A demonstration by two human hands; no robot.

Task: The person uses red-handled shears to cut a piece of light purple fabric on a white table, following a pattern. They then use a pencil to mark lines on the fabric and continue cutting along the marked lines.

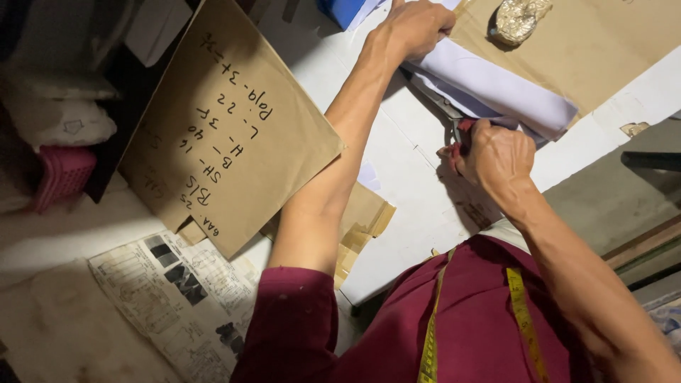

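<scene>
**Two hands at a layered white sheet, scissors in the right**

At the far left a pink plastic basket sits in shadow beside pale bundled stuff. Next to it a large brown paper pattern piece with handwritten notes lies tilted across the white table, and a printed newspaper sheet lies below it near the table's near edge. Smaller brown paper scraps show from under the forearm.

The left arm, in a maroon sleeve pushed to the elbow, stretches up and away from the body, almost straight, its forearm crossing the table diagonally. The left hand is at the top of the view, knuckles up, fingers curled and pressed down on the upper end of the white fabric or paper, holding it flat rather than lifting it.

That white sheet lies folded in layers on the table, partly over a brown paper sheet. Its long axis runs diagonally, from the left hand at upper left down to a blunt end at lower right.

The right hand is closed in a fist around the red handles of the scissors, back of the hand toward the camera. The dark blades point up and left, toward the left hand, along the lower edge of the white sheet; whether they are parted cannot be told.

A yellow tape measure hangs around the person's neck over the maroon shirt. A crumpled golden lump rests on the brown sheet at top right.
</scene>
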